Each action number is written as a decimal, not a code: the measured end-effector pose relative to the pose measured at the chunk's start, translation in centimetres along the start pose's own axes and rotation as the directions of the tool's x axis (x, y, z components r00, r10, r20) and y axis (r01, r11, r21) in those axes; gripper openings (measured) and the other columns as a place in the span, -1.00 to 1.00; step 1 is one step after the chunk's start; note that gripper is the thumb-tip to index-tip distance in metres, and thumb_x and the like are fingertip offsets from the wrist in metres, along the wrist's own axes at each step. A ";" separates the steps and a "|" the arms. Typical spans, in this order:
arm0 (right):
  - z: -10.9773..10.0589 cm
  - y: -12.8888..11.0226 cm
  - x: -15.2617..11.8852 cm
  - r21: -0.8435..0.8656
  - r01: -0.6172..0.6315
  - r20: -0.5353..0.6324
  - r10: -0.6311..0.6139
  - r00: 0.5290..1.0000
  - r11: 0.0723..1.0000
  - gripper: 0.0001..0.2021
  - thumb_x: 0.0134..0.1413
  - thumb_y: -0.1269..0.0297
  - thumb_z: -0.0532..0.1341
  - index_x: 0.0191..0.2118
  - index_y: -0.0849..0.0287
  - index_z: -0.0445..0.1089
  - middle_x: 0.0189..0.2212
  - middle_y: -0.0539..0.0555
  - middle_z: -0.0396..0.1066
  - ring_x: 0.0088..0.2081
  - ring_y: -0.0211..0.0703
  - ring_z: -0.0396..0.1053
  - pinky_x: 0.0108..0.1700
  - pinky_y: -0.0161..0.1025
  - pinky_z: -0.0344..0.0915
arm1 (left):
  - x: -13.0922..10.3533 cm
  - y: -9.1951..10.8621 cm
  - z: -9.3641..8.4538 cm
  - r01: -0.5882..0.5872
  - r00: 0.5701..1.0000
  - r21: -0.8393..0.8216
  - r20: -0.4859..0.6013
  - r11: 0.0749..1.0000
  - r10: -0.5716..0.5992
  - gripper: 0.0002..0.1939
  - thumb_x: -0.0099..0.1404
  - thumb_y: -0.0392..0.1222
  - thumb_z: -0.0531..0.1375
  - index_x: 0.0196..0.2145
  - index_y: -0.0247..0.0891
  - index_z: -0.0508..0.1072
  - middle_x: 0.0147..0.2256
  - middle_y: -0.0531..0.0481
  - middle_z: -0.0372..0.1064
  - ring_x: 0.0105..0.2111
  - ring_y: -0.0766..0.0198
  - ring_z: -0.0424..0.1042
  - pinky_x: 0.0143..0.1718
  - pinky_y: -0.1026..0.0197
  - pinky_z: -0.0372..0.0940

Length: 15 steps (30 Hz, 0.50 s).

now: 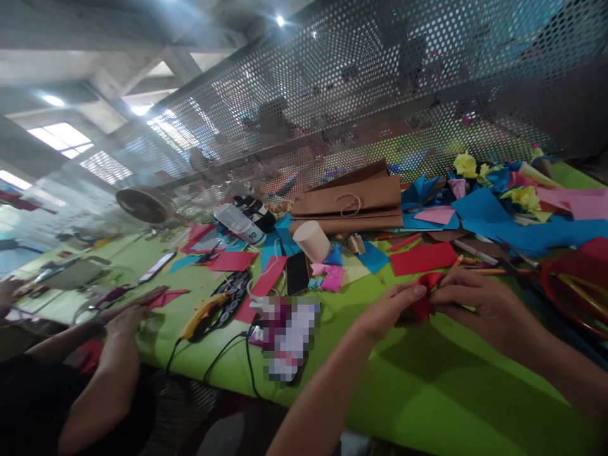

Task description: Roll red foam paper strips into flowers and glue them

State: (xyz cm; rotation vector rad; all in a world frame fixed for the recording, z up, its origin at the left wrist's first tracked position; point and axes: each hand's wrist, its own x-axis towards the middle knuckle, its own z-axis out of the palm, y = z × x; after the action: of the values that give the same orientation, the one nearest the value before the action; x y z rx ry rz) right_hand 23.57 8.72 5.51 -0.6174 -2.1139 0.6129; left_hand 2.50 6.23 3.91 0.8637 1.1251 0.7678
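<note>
A small folded piece of red paper (422, 308) is held between my two hands, above the green table. My left hand (392, 310) pinches its left side with the thumb on top. From the right, my right hand (468, 297) grips the other edge with bent fingers. Parts of the fold are hidden behind the fingers. Just beyond my hands lies a flat red paper rectangle (424, 258). Past my right hand are a pencil (498, 272) and a pair of red-handled scissors (555, 285).
A co-worker's hands (130, 313) press red paper (166, 297) at the left. Before me lie a yellow glue gun (204, 315), a phone (297, 342), a black phone (297, 273), a white roll (311, 240), brown paper bags (349, 206) and blue paper (494, 212). A perforated metal screen (332, 95) stands behind.
</note>
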 end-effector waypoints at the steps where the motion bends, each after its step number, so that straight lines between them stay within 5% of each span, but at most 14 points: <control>1: 0.1 -0.1 0.0 -0.009 0.012 -0.015 -0.012 1.000 1.000 -0.84 0.30 0.31 0.28 -0.25 0.02 0.65 -0.34 0.07 0.56 -0.31 -0.13 0.53 -0.28 -0.25 0.40 | 0.0 0.0 -0.1 0.012 1.000 0.009 0.011 1.000 -0.012 -0.32 0.03 0.41 0.43 -0.14 -0.22 0.57 -0.47 0.07 0.36 -0.46 0.32 0.34 -0.40 0.28 0.27; 9: 0.7 -0.6 -0.1 0.048 -0.054 -0.083 0.058 0.995 0.997 -0.85 0.28 0.30 0.29 -0.26 0.02 0.65 -0.34 0.06 0.54 -0.33 -0.13 0.52 -0.27 -0.24 0.42 | 0.2 -0.2 -0.5 0.047 0.997 0.008 0.067 0.999 -0.048 -0.18 0.01 0.48 0.40 0.04 -0.14 0.52 -0.36 0.08 0.39 -0.43 0.36 0.34 -0.34 0.29 0.36; 15: 1.0 -0.5 -0.2 0.117 -0.130 -0.079 0.139 0.987 0.985 -0.88 0.27 0.25 0.33 -0.29 0.01 0.64 -0.38 0.03 0.49 -0.36 -0.14 0.47 -0.31 -0.25 0.40 | 0.4 -0.2 -0.4 -0.013 0.994 -0.001 0.105 1.000 0.013 -0.20 0.08 0.45 0.38 0.09 -0.15 0.53 -0.46 0.13 0.29 -0.52 0.40 0.24 -0.46 0.34 0.19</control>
State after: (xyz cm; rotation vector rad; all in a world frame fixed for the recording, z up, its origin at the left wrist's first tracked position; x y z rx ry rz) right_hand 22.73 7.96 5.13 -0.7154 -1.9542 0.7605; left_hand 2.20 6.54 3.44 0.9013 1.0270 0.7250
